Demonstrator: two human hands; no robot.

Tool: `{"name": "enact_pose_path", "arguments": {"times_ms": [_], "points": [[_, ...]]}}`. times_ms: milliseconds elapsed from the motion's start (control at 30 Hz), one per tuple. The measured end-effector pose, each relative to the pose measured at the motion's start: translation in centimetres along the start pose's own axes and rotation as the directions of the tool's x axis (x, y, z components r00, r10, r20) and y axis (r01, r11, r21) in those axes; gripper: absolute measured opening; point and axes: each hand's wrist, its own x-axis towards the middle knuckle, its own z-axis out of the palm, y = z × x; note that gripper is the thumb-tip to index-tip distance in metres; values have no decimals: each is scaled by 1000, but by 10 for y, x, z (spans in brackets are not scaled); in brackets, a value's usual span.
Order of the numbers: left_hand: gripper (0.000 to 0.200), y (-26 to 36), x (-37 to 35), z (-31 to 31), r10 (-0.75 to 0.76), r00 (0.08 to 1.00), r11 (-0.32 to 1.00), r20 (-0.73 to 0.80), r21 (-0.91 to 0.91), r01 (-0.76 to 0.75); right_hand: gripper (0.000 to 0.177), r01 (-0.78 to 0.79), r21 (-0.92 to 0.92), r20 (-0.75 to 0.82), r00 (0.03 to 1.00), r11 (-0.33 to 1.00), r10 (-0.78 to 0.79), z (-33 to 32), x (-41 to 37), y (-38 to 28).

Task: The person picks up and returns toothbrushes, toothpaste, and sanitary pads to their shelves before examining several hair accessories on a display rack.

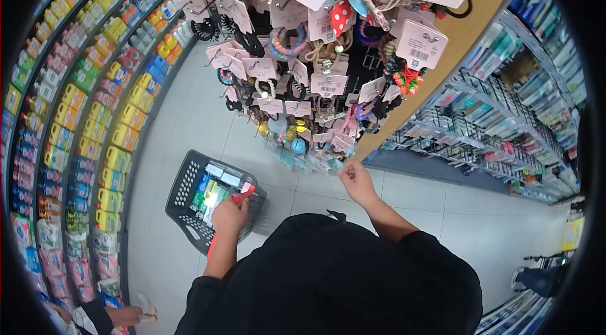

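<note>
My left hand point(231, 214) is closed around the red handle point(245, 194) of a dark grey shopping basket point(181, 195). Several packaged goods point(211, 195), some green and white, lie inside the basket. My right hand point(357, 182) is at the lower end of a rack of hair ties point(287, 45) on pink cards. Its thumb and fingers pinch the edge of a small clear plastic packet point(339, 164), whose contents are too small to make out. More clear packets point(300, 157) hang just left of these fingers.
Shelves of detergent bottles point(117, 168) curve along the left. Wall shelves with hanging packaged goods point(486, 120) stand at the right, beside a wooden panel edge point(435, 76). Another person's leg point(126, 316) shows at lower left, and a person in dark clothes point(541, 279) at far right.
</note>
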Motion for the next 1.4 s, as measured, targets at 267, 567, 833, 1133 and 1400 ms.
{"name": "enact_pose_path", "arguments": {"times_ms": [267,567,833,1133,1400], "points": [[50,12,-7,-18,-35,997,997,-76,67,41,34,504,-71,-115,853,861,-509,-32,22,-151],[55,5,-11,-37,56,998,997,17,-58,-55,51,243,297,-247,954,923,-172,-13,57,-192],[59,-6,-10,-61,184,972,963,144,-225,-149,17,194,492,-263,962,849,-68,-7,62,-214],[61,-18,-6,-70,288,951,911,111,-337,-236,15,277,555,-327,940,784,-101,-16,21,-244],[61,-22,-3,-73,353,935,851,38,-428,-304,11,155,717,-208,978,680,-3,-3,-5,-243]]}}
